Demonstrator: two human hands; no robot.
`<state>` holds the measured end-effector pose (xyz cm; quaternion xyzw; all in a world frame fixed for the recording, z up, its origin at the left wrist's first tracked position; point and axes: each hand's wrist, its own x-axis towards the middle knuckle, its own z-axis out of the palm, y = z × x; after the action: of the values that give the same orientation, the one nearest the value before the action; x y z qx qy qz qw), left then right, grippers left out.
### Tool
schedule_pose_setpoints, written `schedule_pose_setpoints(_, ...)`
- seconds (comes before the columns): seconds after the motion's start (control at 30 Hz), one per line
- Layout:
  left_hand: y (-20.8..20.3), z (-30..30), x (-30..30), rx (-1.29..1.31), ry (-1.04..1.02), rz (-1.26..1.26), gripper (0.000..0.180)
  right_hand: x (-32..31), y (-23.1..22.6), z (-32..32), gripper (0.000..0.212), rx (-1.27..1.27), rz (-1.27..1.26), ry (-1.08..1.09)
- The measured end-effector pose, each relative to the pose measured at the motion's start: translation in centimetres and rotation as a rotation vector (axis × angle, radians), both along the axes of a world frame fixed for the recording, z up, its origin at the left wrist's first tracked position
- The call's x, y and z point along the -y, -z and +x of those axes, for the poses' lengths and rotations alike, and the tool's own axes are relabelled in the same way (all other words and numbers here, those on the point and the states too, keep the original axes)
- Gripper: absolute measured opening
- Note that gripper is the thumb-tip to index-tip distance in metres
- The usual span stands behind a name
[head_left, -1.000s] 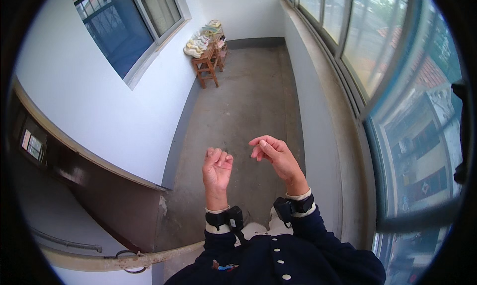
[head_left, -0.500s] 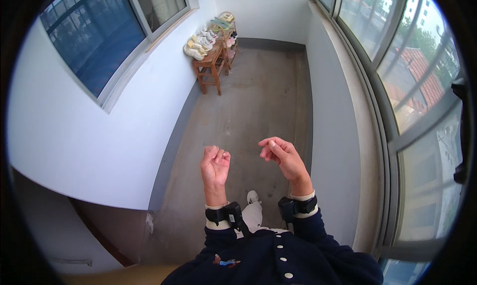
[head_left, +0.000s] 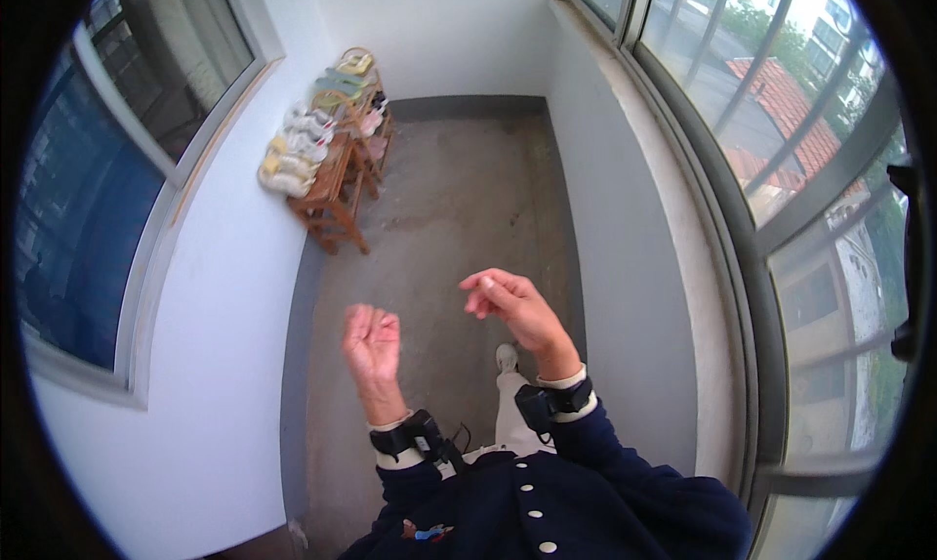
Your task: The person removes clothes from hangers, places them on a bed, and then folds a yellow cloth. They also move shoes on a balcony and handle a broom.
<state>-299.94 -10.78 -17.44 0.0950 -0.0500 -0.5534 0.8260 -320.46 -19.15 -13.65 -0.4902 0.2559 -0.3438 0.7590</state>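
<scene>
My left hand (head_left: 373, 350) is raised in front of me, palm up, its fingers curled in toward the palm. Nothing shows in it. To its right hangs my right hand (head_left: 515, 308), thumb pressed near the bent fingers in a loose pinch, also with nothing visible between them. The two hands are apart and touch nothing. A black strapped device (head_left: 414, 439) sits on my left wrist, and another black device (head_left: 549, 404) on my right. Beyond the hands, a wooden stool (head_left: 337, 194) by the left wall carries several pale shoes (head_left: 293, 160).
Behind the stool, a small rack (head_left: 376, 121) holds more footwear. The grey concrete floor (head_left: 449, 189) of a narrow balcony runs to a white end wall (head_left: 439, 33). Barred windows (head_left: 781, 121) with a sill line the right side; a sliding window (head_left: 127, 169) is on the left.
The stool and shoes have come nearer and shifted left in view as I step forward, with my foot placed differently. Both hands stay raised in much the same pose.
</scene>
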Motion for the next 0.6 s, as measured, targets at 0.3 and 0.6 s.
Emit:
schedule_pose_setpoints(0.3,-1.7,6.4,22.4,0.004,-0.105,0.093,0.025,25.3,-2.3,6.2,0.030,-0.011,-0.015,-0.074)
schedule_pose_setpoints(0.6,4.2,15.9,38.1,-0.089,-0.195,0.080,0.028,41.6,2.6,14.7,0.031,-0.080,-0.039,-0.150)
